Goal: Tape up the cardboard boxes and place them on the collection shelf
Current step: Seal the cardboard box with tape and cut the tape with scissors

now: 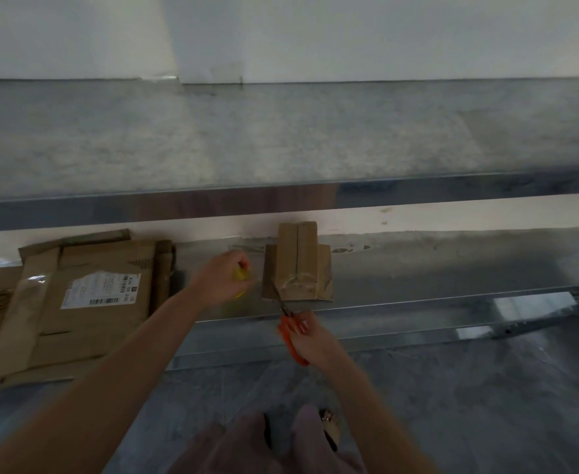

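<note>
Much of the yellow thing (240, 274) in the left hand (220, 281) is hidden by the fingers curled round it, so only a bright sliver shows. Whether it is a tape roll cannot be told. The right hand (312, 341) grips the orange handles of the scissors (292, 331). Their dark blades are thin and blurred, and reach up to the lower left corner of the small cardboard box (297, 261). Whether the blades are parted is not clear. A glossy strip of clear tape (296, 281) gleams across the front of the box. Any strand running from it toward the left hand is too faint to make out. The box stands on the lower shelf (418, 268) close to its front rim, its side flaps jutting out, with bare metal stretching far to its right. The upper shelf (281, 138) overhangs it, and its front lip cuts across the view just above the box. To the left, a stack of flattened cardboard (35, 323) lies partly over the shelf edge and runs off the left side of the view. It carries a white shipping label (100, 290) with barcodes and sideways digits too blurred to read with certainty. Two feet (331, 431) show at the bottom on the grey floor.
</note>
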Action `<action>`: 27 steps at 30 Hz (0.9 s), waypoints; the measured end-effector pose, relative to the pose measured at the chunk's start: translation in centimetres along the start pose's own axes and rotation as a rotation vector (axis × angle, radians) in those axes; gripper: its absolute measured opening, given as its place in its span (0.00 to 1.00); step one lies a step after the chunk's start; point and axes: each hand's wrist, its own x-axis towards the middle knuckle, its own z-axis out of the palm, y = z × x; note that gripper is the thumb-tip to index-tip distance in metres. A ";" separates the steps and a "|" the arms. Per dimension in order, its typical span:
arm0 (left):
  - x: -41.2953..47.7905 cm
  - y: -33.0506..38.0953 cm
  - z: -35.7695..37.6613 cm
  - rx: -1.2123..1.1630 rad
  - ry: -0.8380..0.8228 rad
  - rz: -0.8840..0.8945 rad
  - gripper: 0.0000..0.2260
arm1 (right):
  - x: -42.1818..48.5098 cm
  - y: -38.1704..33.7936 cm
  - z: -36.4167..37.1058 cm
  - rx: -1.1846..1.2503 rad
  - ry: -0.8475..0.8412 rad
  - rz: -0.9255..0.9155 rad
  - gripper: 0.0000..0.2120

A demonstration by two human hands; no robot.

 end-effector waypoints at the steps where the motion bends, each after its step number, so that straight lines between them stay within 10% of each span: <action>1: -0.2 -0.1 0.2 0.000 -0.003 -0.006 0.11 | 0.2 0.0 0.1 -0.083 0.018 -0.005 0.34; 15: -3.2 -0.7 0.1 -0.048 0.008 -0.031 0.09 | 0.8 1.5 -2.0 -0.477 0.238 -0.152 0.25; 27: -3.6 1.7 2.4 -0.080 0.026 -0.046 0.09 | -1.4 7.8 -12.4 -0.787 0.787 -0.385 0.23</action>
